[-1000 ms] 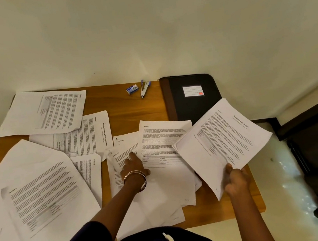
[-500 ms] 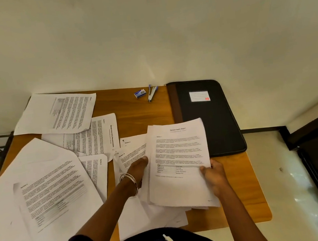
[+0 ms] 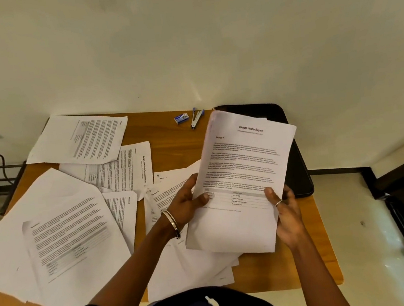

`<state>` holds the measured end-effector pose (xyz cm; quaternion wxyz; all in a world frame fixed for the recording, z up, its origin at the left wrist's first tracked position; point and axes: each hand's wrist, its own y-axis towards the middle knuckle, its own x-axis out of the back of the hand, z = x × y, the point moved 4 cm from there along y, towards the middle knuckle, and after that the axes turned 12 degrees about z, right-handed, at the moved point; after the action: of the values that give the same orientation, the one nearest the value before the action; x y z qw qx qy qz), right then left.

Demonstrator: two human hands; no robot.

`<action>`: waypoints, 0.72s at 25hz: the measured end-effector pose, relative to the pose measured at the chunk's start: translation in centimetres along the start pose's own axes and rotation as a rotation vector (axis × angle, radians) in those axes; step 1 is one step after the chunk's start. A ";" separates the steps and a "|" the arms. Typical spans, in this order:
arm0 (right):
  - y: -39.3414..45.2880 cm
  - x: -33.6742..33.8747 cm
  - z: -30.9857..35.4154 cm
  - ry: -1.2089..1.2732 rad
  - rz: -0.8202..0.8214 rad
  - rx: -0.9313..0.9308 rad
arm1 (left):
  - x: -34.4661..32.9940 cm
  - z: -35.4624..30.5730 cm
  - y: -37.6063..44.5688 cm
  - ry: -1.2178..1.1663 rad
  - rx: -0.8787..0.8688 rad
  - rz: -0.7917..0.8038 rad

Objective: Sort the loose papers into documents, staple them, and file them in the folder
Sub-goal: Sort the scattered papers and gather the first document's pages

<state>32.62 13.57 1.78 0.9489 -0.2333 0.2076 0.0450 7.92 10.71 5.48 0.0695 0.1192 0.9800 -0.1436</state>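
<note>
I see the wooden counter [image 3: 170, 154] running from nine o'clock to four o'clock under a spread of loose papers [image 3: 73, 236], white sheets printed with dense black text and grey tables, overlapping at odd angles across its left half and near edge. At two o'clock lies the black folder [image 3: 297, 166], flat and closed as far as I can tell, its left part hidden behind the raised sheets. Lifted off the counter at the centre right is a held stack [image 3: 243, 180] of white pages, tilted with the top leaning toward one o'clock; its front page is headed "Sample Health Report", with paragraphs and a small table low down. My left hand [image 3: 187, 203], a metal bangle on the wrist, grips the stack's left edge, thumb on the front. My right hand [image 3: 287, 216] grips the lower right edge, thumb with a ring pressed on the page. At twelve o'clock, apart from the papers, sit the stapler [image 3: 197, 119] and, just left, a small blue staple box [image 3: 181, 118].
</note>
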 end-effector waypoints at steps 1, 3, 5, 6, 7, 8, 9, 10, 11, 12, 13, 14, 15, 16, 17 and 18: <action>0.0 0.0 0.2 0.042 0.024 0.013 | -0.2 0.0 -0.1 -0.024 -0.004 -0.001; 0.1 0.3 0.1 0.018 0.025 -0.023 | 0.0 1.0 -0.1 -0.027 0.039 -0.047; 0.1 0.7 -0.6 -0.143 -0.008 -0.139 | 0.6 3.0 -0.1 0.083 0.192 -0.142; 0.1 1.1 -1.3 -0.262 -0.030 -0.206 | 0.8 4.2 -0.2 0.185 0.300 -0.183; 0.1 1.5 -1.9 -0.366 -0.048 -0.268 | 0.6 5.1 -0.6 0.299 0.410 -0.210; 0.2 1.8 -2.6 -0.436 -0.050 -0.310 | 0.2 5.9 -0.9 0.387 0.490 -0.223; 0.4 1.8 -3.1 -0.473 -0.037 -0.330 | -0.3 6.5 -1.2 0.430 0.521 -0.226; 0.5 1.6 -3.3 -0.505 -0.017 -0.330 | -0.6 6.9 -1.3 0.429 0.515 -0.227; 0.7 1.3 -3.2 -0.541 -0.003 -0.312 | -0.9 6.9 -1.3 0.410 0.487 -0.225; 0.9 1.1 -2.8 -0.586 -0.007 -0.275 | -1.0 6.7 -1.2 0.383 0.450 -0.221; 0.9 1.0 -2.2 -0.615 -0.030 -0.229 | -1.1 6.5 -1.1 0.333 0.411 -0.211; 0.9 1.1 -1.4 -0.623 -0.067 -0.173 | -1.2 6.2 -1.0 0.261 0.369 -0.218; 0.9 1.4 -0.5 -0.599 -0.102 -0.112 | -1.1 6.1 -1.1 0.187 0.343 -0.252; 0.8 1.7 0.2 -0.535 -0.130 -0.052 | -0.8 6.0 -1.3 0.123 0.333 -0.307; 0.8 2.3 0.8 -0.439 -0.158 0.000 | -0.3 6.3 -1.8 0.091 0.357 -0.368; 1.0 3.0 1.2 -0.320 -0.184 0.035 | 0.2 6.8 -2.3 0.069 0.387 -0.428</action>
<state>35.63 14.94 1.10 0.9739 -0.2245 0.0326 -0.0090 7.83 6.61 -0.38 -0.0196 -0.0744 0.9391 -0.3350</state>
